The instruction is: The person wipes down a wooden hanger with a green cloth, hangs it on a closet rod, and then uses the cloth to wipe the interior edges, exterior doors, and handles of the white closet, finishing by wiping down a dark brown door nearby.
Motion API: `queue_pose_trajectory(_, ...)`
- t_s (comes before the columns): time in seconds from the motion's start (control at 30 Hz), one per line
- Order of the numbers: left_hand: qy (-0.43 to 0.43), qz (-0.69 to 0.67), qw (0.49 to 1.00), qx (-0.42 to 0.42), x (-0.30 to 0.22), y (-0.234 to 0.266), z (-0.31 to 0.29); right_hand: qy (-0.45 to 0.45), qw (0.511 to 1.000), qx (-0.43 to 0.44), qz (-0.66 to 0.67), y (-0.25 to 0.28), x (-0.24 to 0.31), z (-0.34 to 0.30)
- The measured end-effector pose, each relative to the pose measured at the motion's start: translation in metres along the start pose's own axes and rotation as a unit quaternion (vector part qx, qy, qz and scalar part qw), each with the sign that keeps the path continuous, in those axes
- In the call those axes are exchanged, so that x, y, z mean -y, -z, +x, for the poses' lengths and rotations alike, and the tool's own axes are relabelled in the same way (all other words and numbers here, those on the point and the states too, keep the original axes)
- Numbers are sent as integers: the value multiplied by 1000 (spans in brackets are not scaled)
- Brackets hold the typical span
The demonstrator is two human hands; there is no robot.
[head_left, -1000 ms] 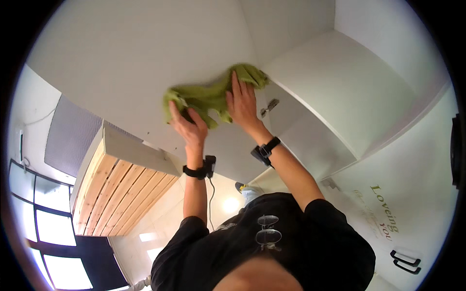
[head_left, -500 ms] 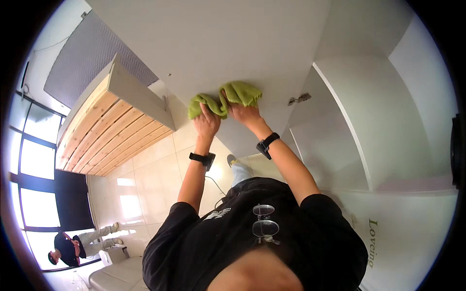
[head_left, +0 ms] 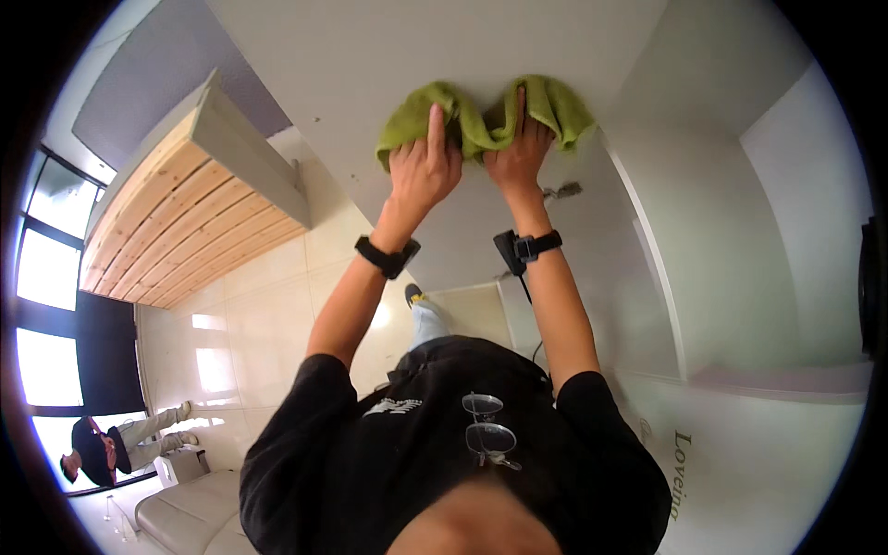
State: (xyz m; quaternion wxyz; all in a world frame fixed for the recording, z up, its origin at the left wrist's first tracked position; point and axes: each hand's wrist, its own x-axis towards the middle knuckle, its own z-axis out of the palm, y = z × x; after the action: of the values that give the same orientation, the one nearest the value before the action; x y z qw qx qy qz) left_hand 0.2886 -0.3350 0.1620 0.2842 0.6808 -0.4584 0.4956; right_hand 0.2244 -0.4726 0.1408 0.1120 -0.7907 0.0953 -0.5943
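A green cloth (head_left: 551, 106) lies bunched against a broad pale cabinet door (head_left: 416, 42). My left hand (head_left: 425, 168) presses the cloth's left part, its index finger stretched out over the fabric and the other fingers bent into it. On the right part of the same cloth, my right hand (head_left: 520, 155) has its fingers laid into a fold, partly covered by the fabric. The two hands are close together but apart, with a loop of cloth between them. Each wrist wears a black strap with a small device.
A metal hinge (head_left: 566, 190) sits just below my right hand, beside the open cabinet's shelf edge (head_left: 647, 250). To the left stands a wooden slatted bed base (head_left: 185, 213) on edge. A grey mattress (head_left: 176, 79) leans behind it. Another person (head_left: 111, 449) stands far off at lower left.
Both hands have slid the cloth up the door and to the right, farther from my body. The cloth now spreads wider, and my left index finger has straightened.
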Motion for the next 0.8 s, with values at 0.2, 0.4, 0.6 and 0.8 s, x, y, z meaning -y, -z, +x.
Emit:
queue_pose_trajectory(0.2,-8,-61,980,189,-35,-31,-21,-51,992,88,-72,1,-48,-58)
queue_pose_trajectory(0.4,-40,-108,893,434,-44,-57,-101,-47,978,125,-163,5,-62,-139)
queue_pose_trajectory(0.6,-52,-176,905,384,-56,-53,-140,-173,975,102,-99,18,-46,-174)
queue_pose_trajectory(0.8,27,-152,925,346,-37,-11,-89,-200,971,115,-64,15,-16,-142)
